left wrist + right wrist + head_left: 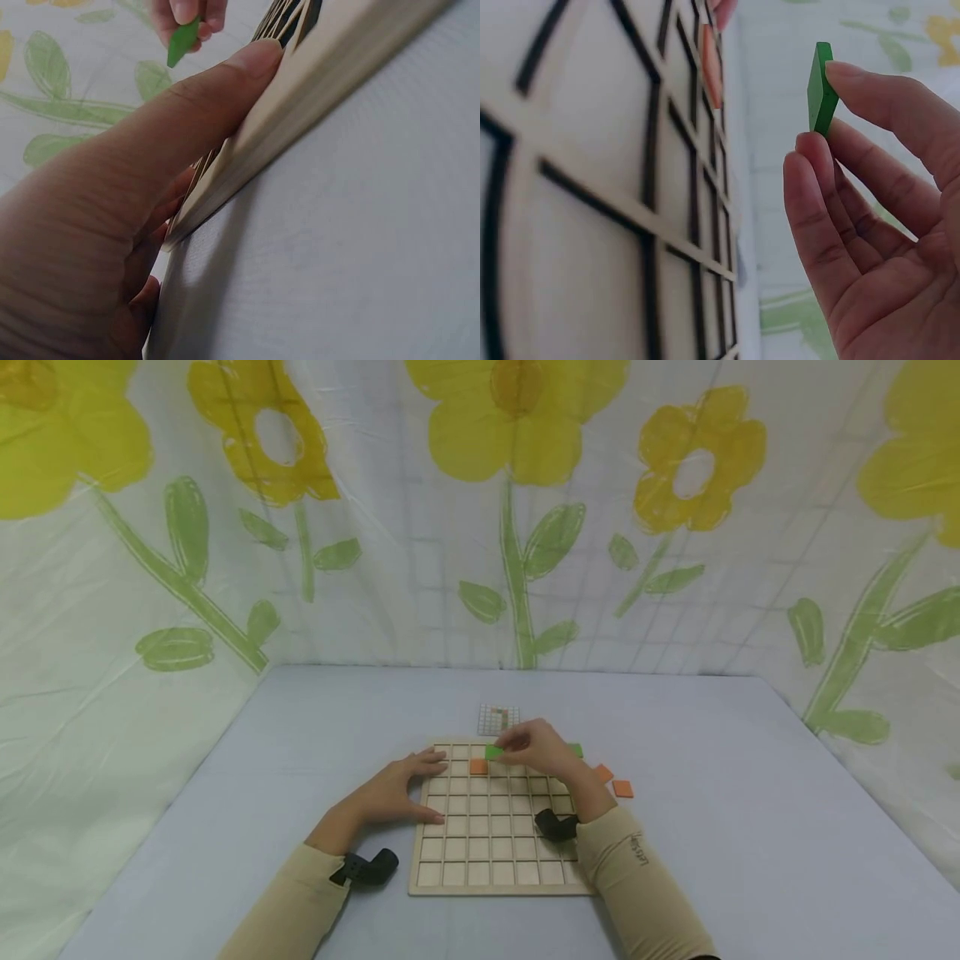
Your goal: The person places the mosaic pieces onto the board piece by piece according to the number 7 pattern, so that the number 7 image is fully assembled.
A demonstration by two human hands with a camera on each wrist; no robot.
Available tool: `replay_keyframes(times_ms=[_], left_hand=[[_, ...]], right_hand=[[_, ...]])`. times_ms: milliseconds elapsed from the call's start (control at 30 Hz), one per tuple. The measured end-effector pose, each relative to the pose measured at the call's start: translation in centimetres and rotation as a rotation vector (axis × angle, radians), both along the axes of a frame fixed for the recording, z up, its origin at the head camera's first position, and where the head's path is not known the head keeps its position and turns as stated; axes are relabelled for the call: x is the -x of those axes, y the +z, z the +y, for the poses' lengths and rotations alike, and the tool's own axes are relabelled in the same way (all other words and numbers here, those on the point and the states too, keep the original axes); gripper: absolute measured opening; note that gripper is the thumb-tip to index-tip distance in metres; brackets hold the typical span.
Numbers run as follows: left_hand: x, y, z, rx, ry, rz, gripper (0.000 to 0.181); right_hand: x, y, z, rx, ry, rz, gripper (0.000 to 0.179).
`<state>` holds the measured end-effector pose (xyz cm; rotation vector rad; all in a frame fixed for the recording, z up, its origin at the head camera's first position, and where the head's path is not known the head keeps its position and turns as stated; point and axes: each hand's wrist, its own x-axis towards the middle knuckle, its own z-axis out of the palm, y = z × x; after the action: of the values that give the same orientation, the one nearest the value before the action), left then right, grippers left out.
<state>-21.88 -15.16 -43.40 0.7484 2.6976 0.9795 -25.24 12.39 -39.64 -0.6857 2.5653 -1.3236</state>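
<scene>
Over the far rows of a wooden grid board (502, 890), my right hand (542, 750) pinches a green square tile (821, 90) between thumb and fingertips. In the right wrist view the tile is tilted on edge, apart from the board's surface. An orange square tile (478, 767) lies in a cell of the second row from the far side. My left hand (390, 792) rests at the board's left edge with fingers spread. Its thumb (251, 64) touches the top of the wooden rim; some of its other fingers are partly hidden.
Behind the board lies a small card (493, 720) printed with a grid. To the right are another green tile (576, 750), partly hidden by my hand, and two loose orange tiles, one (623, 789) farther out. A flower-printed curtain (390, 552) hangs beyond the table.
</scene>
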Motion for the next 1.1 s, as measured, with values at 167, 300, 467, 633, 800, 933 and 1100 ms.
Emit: replay_keyframes(times_ms=[167,300,467,633,800,933,1100], left_hand=[[0.0,0.1,0.0,-0.002,0.000,-0.006,0.087],[0.0,0.2,0.1,0.003,0.001,-0.003,0.086],[-0.1,0.2,0.1,0.004,-0.002,-0.004,0.086],[0.0,0.2,0.1,0.002,-0.010,0.000,0.087],[0.0,0.3,0.1,0.000,-0.017,0.006,0.086],[0.0,0.3,0.1,-0.001,-0.018,0.005,0.086],[-0.1,0.3,0.1,-0.008,-0.019,0.000,0.086]], right_hand=[[0.4,-1.1,0.0,-0.038,-0.028,-0.014,0.025],[0.4,-1.6,0.0,-0.060,-0.031,-0.003,0.026],[0.3,-1.9,0.1,-0.070,-0.035,-0.019,0.028],[0.3,-2.0,0.2,-0.086,-0.041,-0.012,0.026],[0.2,-2.1,0.2,-0.102,-0.040,0.000,0.026],[0.2,-2.2,0.2,-0.095,-0.045,-0.005,0.024],[0.3,-2.2,0.1,-0.099,-0.060,0.001,0.023]])
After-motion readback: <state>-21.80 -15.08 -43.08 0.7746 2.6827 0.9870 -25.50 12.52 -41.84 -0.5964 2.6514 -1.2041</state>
